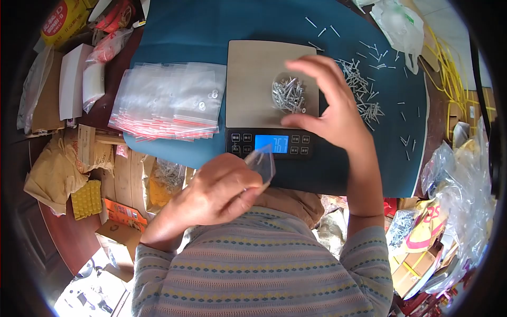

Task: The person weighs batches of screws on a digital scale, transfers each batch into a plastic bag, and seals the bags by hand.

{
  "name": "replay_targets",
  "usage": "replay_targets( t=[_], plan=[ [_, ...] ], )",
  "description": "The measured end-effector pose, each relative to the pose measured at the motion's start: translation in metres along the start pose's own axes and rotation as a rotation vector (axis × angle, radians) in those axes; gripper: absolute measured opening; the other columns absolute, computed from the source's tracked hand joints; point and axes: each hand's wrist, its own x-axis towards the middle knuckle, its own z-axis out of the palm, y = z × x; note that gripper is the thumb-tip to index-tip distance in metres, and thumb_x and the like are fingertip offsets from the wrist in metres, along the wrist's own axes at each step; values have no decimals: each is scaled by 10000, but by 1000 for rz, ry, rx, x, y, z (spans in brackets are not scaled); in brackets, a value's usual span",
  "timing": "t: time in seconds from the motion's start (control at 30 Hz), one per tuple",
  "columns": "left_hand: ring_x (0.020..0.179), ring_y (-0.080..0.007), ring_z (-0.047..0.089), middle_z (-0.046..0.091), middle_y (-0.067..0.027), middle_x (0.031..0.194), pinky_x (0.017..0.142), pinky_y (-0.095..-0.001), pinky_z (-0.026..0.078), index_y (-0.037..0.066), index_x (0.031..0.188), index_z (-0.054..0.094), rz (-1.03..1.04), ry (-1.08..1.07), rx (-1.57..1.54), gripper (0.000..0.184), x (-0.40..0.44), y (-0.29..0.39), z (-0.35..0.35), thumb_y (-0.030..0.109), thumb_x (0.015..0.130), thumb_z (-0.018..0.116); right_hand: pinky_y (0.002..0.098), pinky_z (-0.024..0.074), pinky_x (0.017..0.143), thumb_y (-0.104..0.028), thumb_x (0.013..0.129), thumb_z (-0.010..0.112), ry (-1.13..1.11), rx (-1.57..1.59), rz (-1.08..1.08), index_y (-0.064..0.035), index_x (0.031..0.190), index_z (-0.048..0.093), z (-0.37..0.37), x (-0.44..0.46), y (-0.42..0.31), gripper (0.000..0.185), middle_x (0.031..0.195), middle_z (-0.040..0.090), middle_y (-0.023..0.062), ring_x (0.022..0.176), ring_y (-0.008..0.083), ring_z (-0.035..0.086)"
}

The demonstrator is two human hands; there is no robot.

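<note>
A digital scale (pixel 251 84) stands on the blue cloth, its lit display (pixel 271 144) appearing to read 767, with any decimal point too small to tell. On its plate, a small clear dish holds a heap of screws (pixel 289 95). Curved around the right side of that dish is my right hand (pixel 330 100), thumb and fingers wide apart; contact with the dish cannot be made out. In front of the scale, my left hand (pixel 224 187) pinches a clear plastic zip bag (pixel 262 165), which overlaps the scale's front edge.
A fanned stack of clear zip bags (pixel 169 100) with red strips lies left of the scale. Loose screws (pixel 362 92) are piled and scattered to the right on the blue cloth (pixel 185 26). A white plastic bag (pixel 398 26) sits at the far right corner.
</note>
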Motion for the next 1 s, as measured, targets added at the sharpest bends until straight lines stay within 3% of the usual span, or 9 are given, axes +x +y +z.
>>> replay_targets(
  t=[0.13,0.23,0.33,0.43,0.57,0.6,0.67,0.83,1.0],
  plan=[
    [712,-285,618,608,-109,849,598,-361,503,-6,898,596,-60,44,90,161,4,-4,-5,-29,771,693,496,149,1120,-393,493,893,-146,-175,154,-124,1455,290,10,-20,10,1167,1414,430,163,1369,351,330],
    [724,-281,624,605,-113,915,600,-358,511,1,909,603,-102,88,104,160,9,-7,2,-28,779,691,466,265,1083,-285,588,889,-49,-263,117,-110,1378,379,31,-29,16,957,1375,470,147,1265,309,462],
    [732,-251,636,580,-111,981,578,-347,525,24,929,618,-199,25,153,173,10,-6,3,-25,783,696,390,392,1000,-132,603,885,4,76,280,-85,1301,428,26,-26,9,836,1268,528,113,1139,240,548],
    [726,-233,640,549,-101,981,572,-343,530,32,939,634,-250,-12,174,183,12,-6,4,-27,779,697,326,450,923,-25,581,877,-63,766,380,-61,1269,434,16,-19,3,820,1148,543,75,1047,184,567],
    [728,-209,620,502,-90,971,583,-328,527,28,960,664,-175,6,265,220,17,-5,10,-45,755,693,302,445,902,10,625,757,-248,663,187,-37,1121,554,-7,-2,-21,537,1112,532,57,989,191,582],
    [747,-203,588,483,-85,966,592,-316,505,31,960,674,-153,0,266,250,19,-3,11,-71,733,703,310,475,842,16,608,690,-280,486,72,-41,1076,582,-10,3,-26,483,1088,512,80,939,229,584],
    [785,-190,525,445,-75,955,609,-292,461,37,962,695,-108,-10,269,315,23,0,13,-123,691,721,325,474,828,-15,576,697,-341,334,108,-59,1054,604,-14,9,-39,489,1062,516,83,945,238,578],
    [736,-204,552,456,-82,936,594,-317,498,42,965,684,-19,24,270,291,27,-3,19,-52,690,691,339,495,706,-2,540,661,-340,-30,122,-76,1033,612,-16,14,-71,501,1017,507,91,856,272,587],
    [725,-191,547,474,-71,954,576,-303,480,55,937,690,-11,63,275,284,26,-4,19,-54,675,702,328,495,721,38,544,637,-254,-9,36,-63,1057,571,-27,12,-72,528,1030,526,102,873,270,597]
  ],
)
